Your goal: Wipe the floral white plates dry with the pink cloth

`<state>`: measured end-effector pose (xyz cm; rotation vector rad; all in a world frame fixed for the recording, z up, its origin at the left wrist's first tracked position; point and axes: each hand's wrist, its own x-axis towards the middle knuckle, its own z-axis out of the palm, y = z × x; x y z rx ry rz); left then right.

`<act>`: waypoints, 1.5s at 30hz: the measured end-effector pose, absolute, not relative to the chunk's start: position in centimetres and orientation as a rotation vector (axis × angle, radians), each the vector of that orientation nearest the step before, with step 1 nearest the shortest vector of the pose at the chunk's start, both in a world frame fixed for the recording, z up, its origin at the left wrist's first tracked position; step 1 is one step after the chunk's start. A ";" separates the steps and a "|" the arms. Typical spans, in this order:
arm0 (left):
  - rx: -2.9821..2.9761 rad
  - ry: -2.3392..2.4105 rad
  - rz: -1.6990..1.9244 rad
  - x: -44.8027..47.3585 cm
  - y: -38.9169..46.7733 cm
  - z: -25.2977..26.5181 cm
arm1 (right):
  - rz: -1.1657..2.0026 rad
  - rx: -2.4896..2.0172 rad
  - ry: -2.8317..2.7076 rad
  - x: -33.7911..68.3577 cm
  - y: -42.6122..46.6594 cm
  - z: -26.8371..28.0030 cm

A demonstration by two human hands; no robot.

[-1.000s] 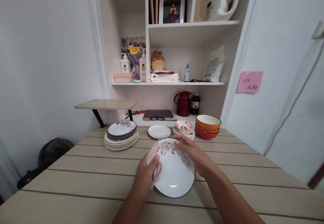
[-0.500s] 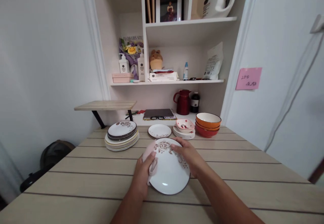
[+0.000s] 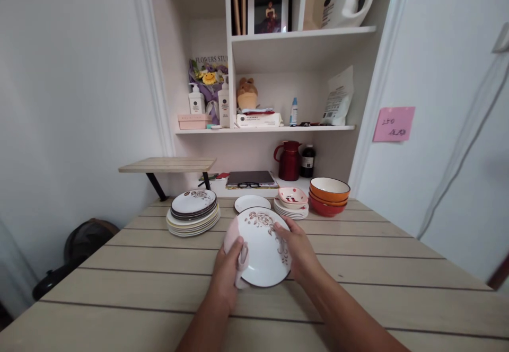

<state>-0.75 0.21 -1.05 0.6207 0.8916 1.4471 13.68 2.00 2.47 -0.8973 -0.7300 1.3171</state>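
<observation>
"FLOWERS STU…" just above the bouquet (image 3: 209, 79), rest hidden. Pink sticky note (image 3: 393, 124): handwritten no., approx. "250", 2nd line illeg. Pump btl. (image 3: 196, 101) label too small to read.

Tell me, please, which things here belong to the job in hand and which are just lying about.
Job in hand:
flowered plate, held by left hand and right hand
pink cloth, in left hand
probably stacked plates and stacked bowls

Likely lying about:
eyeglasses
red vacuum jug
framed picture

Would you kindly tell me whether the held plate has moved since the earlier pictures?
Yes: the held plate has moved up the picture relative to the rear plate, now hiding more of its near side.
</observation>
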 end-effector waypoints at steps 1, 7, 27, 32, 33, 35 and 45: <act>0.624 0.898 1.445 -0.7 0.2 -1.1 | 1.309 -0.892 -0.714 13.7 2.1 2.4; 0.668 0.911 1.440 -0.6 0.0 -0.9 | 1.272 -0.840 -0.678 13.6 2.3 1.8; 0.714 0.940 1.451 -1.5 -0.8 0.4 | 1.555 -0.932 -1.114 17.4 1.4 4.9; 0.814 0.973 1.376 -1.1 -1.4 0.6 | 1.516 -0.986 -1.186 17.8 1.0 5.5; 0.834 0.984 1.362 -1.1 -1.4 0.5 | 1.487 -1.012 -1.211 17.8 1.0 5.6; 0.884 0.995 1.324 -1.0 -1.5 0.5 | 1.435 -1.043 -1.269 17.9 0.9 5.7; 0.913 0.963 1.262 -0.8 -1.2 0.1 | 1.455 -1.031 -1.230 17.8 1.9 4.1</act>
